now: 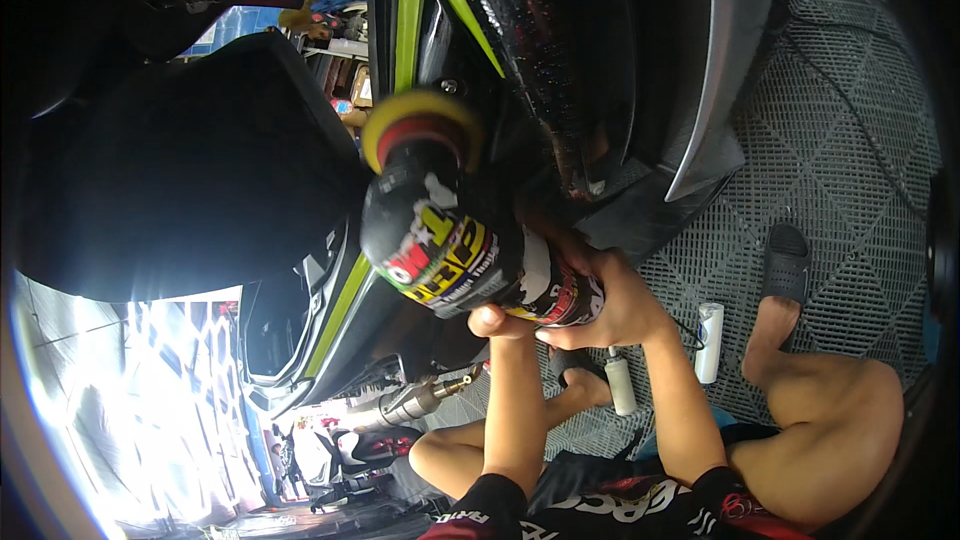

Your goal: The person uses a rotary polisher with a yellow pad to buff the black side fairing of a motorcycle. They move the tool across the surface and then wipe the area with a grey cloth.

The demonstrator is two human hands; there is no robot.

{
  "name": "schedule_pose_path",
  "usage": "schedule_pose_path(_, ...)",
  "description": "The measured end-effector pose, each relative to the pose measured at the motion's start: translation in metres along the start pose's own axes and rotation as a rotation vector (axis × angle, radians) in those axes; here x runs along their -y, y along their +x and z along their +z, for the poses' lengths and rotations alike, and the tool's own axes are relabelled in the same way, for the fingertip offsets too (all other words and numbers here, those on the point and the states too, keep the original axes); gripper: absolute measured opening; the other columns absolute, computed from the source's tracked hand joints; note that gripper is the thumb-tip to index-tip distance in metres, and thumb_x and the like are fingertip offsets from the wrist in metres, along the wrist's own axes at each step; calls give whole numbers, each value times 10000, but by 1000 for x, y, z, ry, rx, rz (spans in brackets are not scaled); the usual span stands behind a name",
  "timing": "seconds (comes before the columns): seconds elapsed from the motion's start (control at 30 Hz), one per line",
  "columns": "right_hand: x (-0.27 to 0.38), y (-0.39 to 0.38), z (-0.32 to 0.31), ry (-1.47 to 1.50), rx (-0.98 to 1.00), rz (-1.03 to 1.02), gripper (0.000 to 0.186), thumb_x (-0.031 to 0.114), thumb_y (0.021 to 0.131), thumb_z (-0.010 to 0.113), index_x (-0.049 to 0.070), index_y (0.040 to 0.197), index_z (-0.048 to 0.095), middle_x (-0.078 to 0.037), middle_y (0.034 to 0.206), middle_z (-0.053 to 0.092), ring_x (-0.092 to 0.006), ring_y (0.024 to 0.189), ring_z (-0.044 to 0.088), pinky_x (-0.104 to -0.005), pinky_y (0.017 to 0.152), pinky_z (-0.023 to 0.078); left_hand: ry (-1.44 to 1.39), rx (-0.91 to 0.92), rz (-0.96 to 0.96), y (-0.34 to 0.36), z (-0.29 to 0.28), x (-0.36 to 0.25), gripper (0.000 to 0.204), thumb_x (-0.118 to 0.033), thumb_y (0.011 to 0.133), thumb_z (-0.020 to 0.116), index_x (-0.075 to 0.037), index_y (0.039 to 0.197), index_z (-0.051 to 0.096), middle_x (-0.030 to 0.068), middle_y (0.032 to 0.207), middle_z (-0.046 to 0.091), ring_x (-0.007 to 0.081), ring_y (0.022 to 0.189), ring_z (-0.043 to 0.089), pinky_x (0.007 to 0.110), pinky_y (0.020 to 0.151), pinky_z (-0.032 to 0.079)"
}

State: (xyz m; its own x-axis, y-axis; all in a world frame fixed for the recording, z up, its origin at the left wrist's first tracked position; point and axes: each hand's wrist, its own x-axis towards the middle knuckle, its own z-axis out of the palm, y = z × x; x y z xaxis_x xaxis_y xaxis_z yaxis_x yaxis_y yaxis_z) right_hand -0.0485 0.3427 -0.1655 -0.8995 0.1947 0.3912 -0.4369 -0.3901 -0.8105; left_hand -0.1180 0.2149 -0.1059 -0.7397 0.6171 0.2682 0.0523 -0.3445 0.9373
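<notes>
Clearly, the broad black panel (190,160) is the leftmost large thing, well left of both hands. Nearer, a green strip (338,318) runs along the bodywork to the left of the left hand, with a muffler (405,406) below it. The polisher (430,230) reaches up and left from the hands; its yellow pad (425,125) is beside the upper bodywork, though whether they touch I cannot tell. The left hand (500,322) is closed around the polisher's underside, thumb showing, fingers mostly hidden. The right hand (615,295) grips its rear end. Below the right hand is a pale bottle (621,387); a white bottle (709,343) is to its lower right, both apart from it. Farther right, above that hand, a grey fin (708,70) curves over the floor (850,130).

The pad's blur suggests it is spinning, so polishing looks under way rather than finished. Which surfaces are done and which are left, the gloss alone does not show.
</notes>
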Motion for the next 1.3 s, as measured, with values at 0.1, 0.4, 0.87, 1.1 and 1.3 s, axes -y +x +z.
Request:
schedule_pose_path(0.1,-16,-5,-10,-11,97,47,806,320,565,940,-93,1183,627,-194,1115,715,-252,1015,697,-348,945,522,68,-121,-18,-27,-12,10,808,-498,670,798,64,1196,550,206,999,653,305,899,654,404,841,537)
schedule_pose_path(0.4,0,6,19,240,34,-12,1108,298,628,920,-90,1517,384,-229,1400,588,-276,1296,571,-372,1120,414,54,6,-93,-1,-4,-17,797,-444,666,834,46,1233,563,178,1068,656,286,960,650,399,878,535)
schedule_pose_path(0.87,38,16,21,167,-74,-90,980,279,652,933,-88,1409,431,-174,1225,654,-230,1137,643,-342,984,507,-16,241,-246,49,12,-44,799,-360,658,891,18,1290,583,136,1175,661,256,1053,643,391,936,531)
schedule_pose_path(1.1,-35,-1,-2,176,-10,-29,888,339,584,947,-67,1276,566,-142,1137,685,-250,1019,673,-355,925,537,148,36,-254,3,-13,-12,808,-318,654,920,5,1319,594,114,1228,663,241,1100,640,386,965,529)
schedule_pose_path(1.3,-75,-11,-4,311,136,105,870,392,585,940,-44,1263,613,-136,1214,673,-246,1099,642,-353,982,512,268,-108,-220,-20,-10,5,776,-257,687,902,28,1330,574,123,1230,661,243,1110,638,389,979,519)
